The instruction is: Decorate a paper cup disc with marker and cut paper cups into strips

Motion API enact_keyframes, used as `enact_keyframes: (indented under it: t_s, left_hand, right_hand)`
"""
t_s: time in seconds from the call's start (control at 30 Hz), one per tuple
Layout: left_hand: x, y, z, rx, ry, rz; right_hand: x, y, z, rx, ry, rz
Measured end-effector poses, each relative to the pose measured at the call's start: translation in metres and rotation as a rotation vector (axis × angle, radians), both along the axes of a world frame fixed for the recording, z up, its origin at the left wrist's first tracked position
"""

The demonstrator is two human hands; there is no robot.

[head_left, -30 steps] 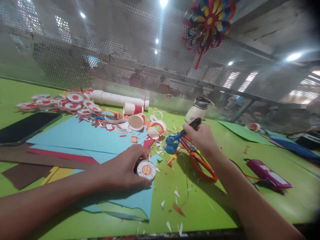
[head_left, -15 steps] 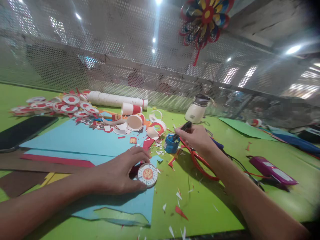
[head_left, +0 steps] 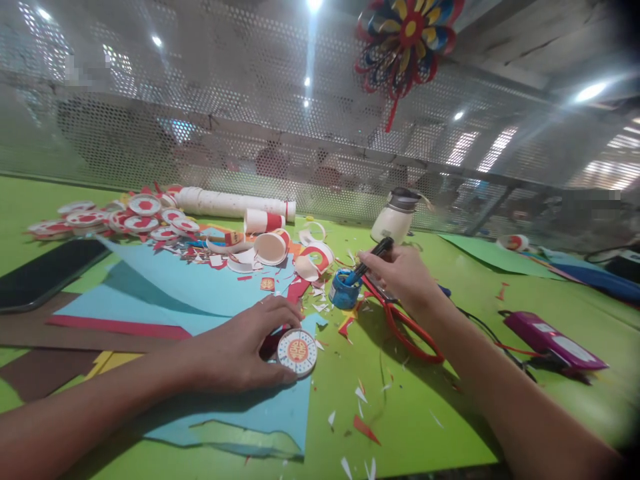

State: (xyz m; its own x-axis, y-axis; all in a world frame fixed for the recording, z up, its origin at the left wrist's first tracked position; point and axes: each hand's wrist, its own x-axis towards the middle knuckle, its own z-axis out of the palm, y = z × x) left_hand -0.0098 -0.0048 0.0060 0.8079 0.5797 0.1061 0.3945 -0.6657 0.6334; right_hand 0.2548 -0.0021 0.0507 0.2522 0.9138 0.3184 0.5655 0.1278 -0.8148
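My left hand (head_left: 250, 343) curls its thumb and fingers around the side of a round white disc (head_left: 297, 353) on light blue paper (head_left: 165, 280). Blue dots ring the disc's top, with an orange-red emblem in the middle. Between the fingers of my right hand (head_left: 400, 270) is a dark pen-like tool (head_left: 373, 259). Its blue lower end is at the mouth of a small blue paint jar (head_left: 345, 291), and the tip is hidden. Red-handled scissors (head_left: 413, 339) lie under my right hand and wrist.
Red-and-white discs (head_left: 145, 205) are piled at the back left, beside a long white tube (head_left: 230, 200) and cut paper cups (head_left: 271, 247). A phone (head_left: 50, 270) lies left. A cream bottle (head_left: 395, 217) stands behind my right hand; a purple device (head_left: 555, 340) with cables lies right.
The tool has risen slightly from the paint jar, showing more of its blue end. My left hand stays around the disc. The left edge of the blue paper has lifted and curled.
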Motion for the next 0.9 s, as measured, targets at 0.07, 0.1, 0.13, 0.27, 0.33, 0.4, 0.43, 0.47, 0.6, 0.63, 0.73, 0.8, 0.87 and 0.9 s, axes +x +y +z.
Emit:
enact_keyframes:
  t_s: [0.07, 0.1, 0.13, 0.27, 0.33, 0.4, 0.43, 0.47, 0.6, 0.63, 0.73, 0.8, 0.87, 0.9]
  left_hand:
    - [0.000, 0.000, 0.001, 0.003, -0.008, -0.009]
    - [0.000, 0.000, 0.001, 0.002, -0.007, -0.009]
    - [0.000, 0.000, 0.002, 0.000, -0.004, -0.007]
    - [0.000, 0.000, 0.003, 0.003, 0.012, 0.001]
    - [0.000, 0.000, 0.003, 0.004, 0.021, 0.009]
    - [0.001, 0.000, 0.003, -0.002, 0.027, 0.015]
    - [0.001, 0.000, 0.003, -0.003, 0.027, 0.013]
    - [0.001, 0.001, 0.003, -0.001, 0.025, 0.009]
    - [0.002, 0.002, 0.002, 0.009, 0.003, -0.018]
    - [0.001, 0.002, 0.001, 0.008, -0.002, -0.017]
    - [0.001, 0.003, 0.001, 0.005, -0.002, -0.004]
    - [0.000, 0.003, 0.000, 0.003, -0.002, -0.011]
    - [0.000, 0.003, -0.001, 0.008, -0.015, -0.018]
    - [0.000, 0.003, -0.001, 0.001, -0.017, -0.011]
  right_hand:
    - [0.000, 0.003, -0.005, -0.039, -0.027, 0.018]
    - [0.000, 0.004, -0.007, -0.074, -0.034, 0.040]
    - [0.000, 0.006, -0.010, -0.113, -0.037, 0.070]
    - [-0.003, 0.008, -0.016, -0.167, -0.081, 0.114]
    - [-0.003, 0.007, -0.015, -0.143, -0.113, 0.103]
    - [-0.003, 0.005, -0.012, -0.114, -0.120, 0.093]
    - [-0.002, 0.004, -0.010, -0.095, -0.106, 0.079]
    - [0.000, 0.004, -0.007, -0.073, -0.079, 0.060]
    - [0.005, 0.002, 0.002, 0.057, 0.136, -0.019]
    - [0.006, 0.002, 0.004, 0.098, 0.186, -0.032]
    - [0.001, -0.001, 0.008, 0.214, 0.277, -0.045]
    - [-0.007, -0.008, 0.008, 0.253, 0.285, -0.013]
    - [-0.018, -0.019, 0.005, 0.236, 0.241, 0.077]
    - [-0.025, -0.025, 0.003, 0.220, 0.203, 0.130]
